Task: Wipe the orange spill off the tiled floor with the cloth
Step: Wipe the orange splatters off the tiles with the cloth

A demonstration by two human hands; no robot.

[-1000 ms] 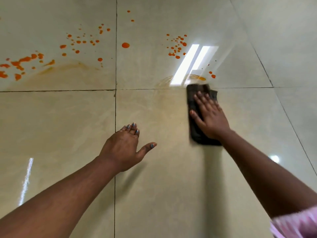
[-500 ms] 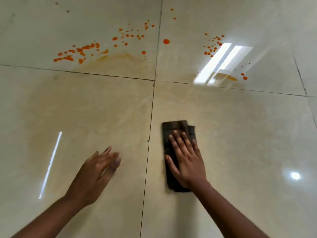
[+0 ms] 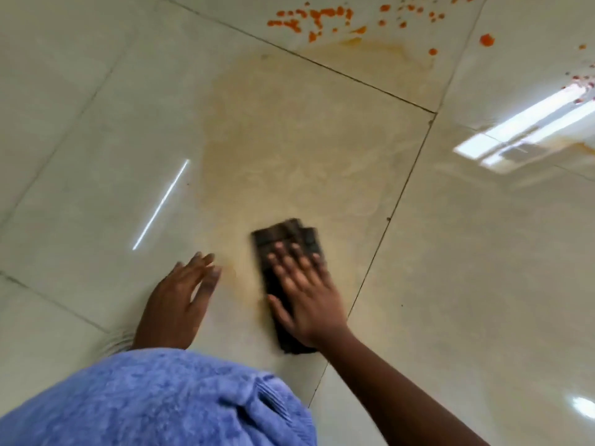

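A dark folded cloth (image 3: 282,239) lies flat on the glossy cream tiled floor (image 3: 467,284). My right hand (image 3: 306,294) presses on it with straight, spread fingers and is motion-blurred. My left hand (image 3: 183,291) rests flat on the tile just left of the cloth. Orange spill drops (image 3: 309,19) are scattered along the top edge, with one larger drop (image 3: 486,39) at the upper right. A faint orange smear (image 3: 289,149) spreads over the tile between the drops and the cloth.
A blue towel-like fabric (image 3: 154,403) fills the lower left and hides my left forearm. Dark grout lines (image 3: 402,194) cross the floor. Bright light reflections (image 3: 528,123) glare at the right and as a thin streak (image 3: 161,204) at the left.
My right hand has dragged the cloth back toward me and leftward, away from the orange drops. The view has swung left and down, and blue fabric has come into view at the bottom.
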